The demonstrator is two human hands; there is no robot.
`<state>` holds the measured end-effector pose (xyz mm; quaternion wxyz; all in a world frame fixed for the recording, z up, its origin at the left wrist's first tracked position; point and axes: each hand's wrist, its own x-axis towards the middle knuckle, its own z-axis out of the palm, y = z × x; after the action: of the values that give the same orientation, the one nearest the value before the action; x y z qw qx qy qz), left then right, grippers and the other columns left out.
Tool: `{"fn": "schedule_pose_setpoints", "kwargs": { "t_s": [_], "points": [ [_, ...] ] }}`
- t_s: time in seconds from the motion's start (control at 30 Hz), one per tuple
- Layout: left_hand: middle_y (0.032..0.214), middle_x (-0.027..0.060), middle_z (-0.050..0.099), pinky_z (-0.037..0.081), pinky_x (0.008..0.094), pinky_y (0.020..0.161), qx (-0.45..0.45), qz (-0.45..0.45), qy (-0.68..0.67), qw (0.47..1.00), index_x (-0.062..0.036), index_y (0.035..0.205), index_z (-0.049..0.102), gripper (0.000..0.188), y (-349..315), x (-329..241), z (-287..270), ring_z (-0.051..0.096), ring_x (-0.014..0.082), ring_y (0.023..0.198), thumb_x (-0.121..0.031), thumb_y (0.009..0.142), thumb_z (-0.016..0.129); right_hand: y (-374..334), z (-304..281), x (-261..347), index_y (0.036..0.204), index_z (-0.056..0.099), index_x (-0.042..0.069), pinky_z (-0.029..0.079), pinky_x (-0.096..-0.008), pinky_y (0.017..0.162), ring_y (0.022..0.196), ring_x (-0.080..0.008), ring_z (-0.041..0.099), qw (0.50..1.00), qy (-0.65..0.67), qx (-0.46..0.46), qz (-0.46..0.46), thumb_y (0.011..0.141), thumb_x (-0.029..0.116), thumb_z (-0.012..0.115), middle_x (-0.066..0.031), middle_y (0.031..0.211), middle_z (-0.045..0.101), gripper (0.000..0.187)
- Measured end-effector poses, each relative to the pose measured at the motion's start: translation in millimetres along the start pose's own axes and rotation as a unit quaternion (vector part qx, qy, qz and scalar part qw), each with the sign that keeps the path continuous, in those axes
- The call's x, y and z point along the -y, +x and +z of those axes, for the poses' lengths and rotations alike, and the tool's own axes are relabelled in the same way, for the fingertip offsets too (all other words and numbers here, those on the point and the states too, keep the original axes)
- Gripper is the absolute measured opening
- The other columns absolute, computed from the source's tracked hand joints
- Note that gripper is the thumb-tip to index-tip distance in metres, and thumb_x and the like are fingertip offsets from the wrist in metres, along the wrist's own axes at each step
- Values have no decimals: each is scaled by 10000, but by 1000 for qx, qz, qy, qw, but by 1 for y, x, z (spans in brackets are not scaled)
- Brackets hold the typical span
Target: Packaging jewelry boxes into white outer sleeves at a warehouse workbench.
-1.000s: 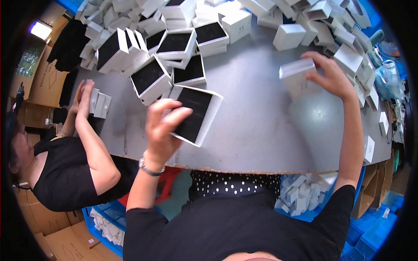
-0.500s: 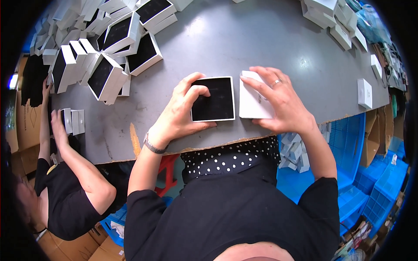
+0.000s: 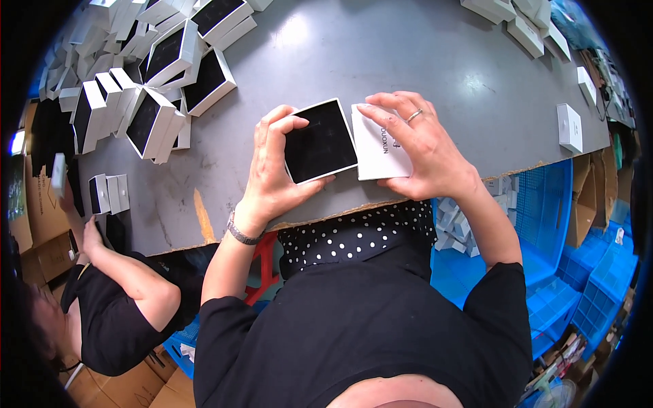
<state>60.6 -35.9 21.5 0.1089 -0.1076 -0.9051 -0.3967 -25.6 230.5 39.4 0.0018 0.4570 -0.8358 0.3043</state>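
My left hand [image 3: 273, 160] grips a white box base [image 3: 321, 144] with a black lining, thumb along its near edge and fingers over its left side. The base is tilted, its right edge close beside a white box lid [image 3: 378, 151] with dark print. My right hand [image 3: 425, 146] is closed around that lid from the right, fingers at its far edge and thumb at its near edge. Both pieces are held over the grey table [image 3: 320, 61], near its front edge.
Many open black-lined boxes [image 3: 146, 126] are heaped at the far left. White boxes [image 3: 527, 34] lie at the far right, and a single box [image 3: 569, 129] stands near the right edge. A co-worker [image 3: 132, 292] sits at the left. A blue crate [image 3: 544, 231] holding white pieces stands below the table.
The base has turned counterclockwise and its gap to the lid has narrowed. Both hands appear slightly farther left and up. The co-worker now holds up a whitish piece.
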Motion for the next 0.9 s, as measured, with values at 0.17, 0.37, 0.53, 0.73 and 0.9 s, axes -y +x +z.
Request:
{"fn": "schedule_pose_setpoints", "kwargs": {
  "t_s": [0.17,0.37,0.53,0.73,0.9],
  "points": [
    [1400,185,466,425,460,1101,2,35,-3,999,-95,1305,506,873,-1,-6,-1,468,382,1326,-118,553,949,3,-3,6,1464,515,92,360,-515,1138,1316,-401,461,998,-57,-9,-9,581,183,794,-138,1432,515,931],
    [1399,179,446,435,457,1100,68,25,-84,994,-97,1364,453,935,-3,-5,3,459,369,1345,-119,578,957,3,-2,-6,1447,539,77,384,-507,1112,1291,-397,466,999,23,11,-44,551,185,765,-155,1384,545,930],
    [1437,218,385,418,456,1110,36,-46,-152,987,-87,1624,122,1306,9,-17,7,442,368,1354,-355,640,936,11,4,-1,1409,551,53,400,-517,1055,1244,-393,472,999,28,-23,-32,550,215,761,-153,1342,554,899],
    [1677,280,81,158,550,1238,-92,-36,-311,945,47,1616,98,1146,19,-26,59,126,440,1547,-641,855,608,28,25,15,1366,585,117,375,-551,1063,1273,-396,464,998,46,-41,-10,565,270,802,-135,1404,543,844],
    [1556,251,360,186,582,1223,-161,25,142,976,-53,1415,569,806,9,-14,-39,153,459,1534,-304,706,857,38,-65,6,1385,576,173,323,-614,1117,1377,-372,440,960,-30,278,25,611,411,880,-129,1418,527,865]
  ]
}}
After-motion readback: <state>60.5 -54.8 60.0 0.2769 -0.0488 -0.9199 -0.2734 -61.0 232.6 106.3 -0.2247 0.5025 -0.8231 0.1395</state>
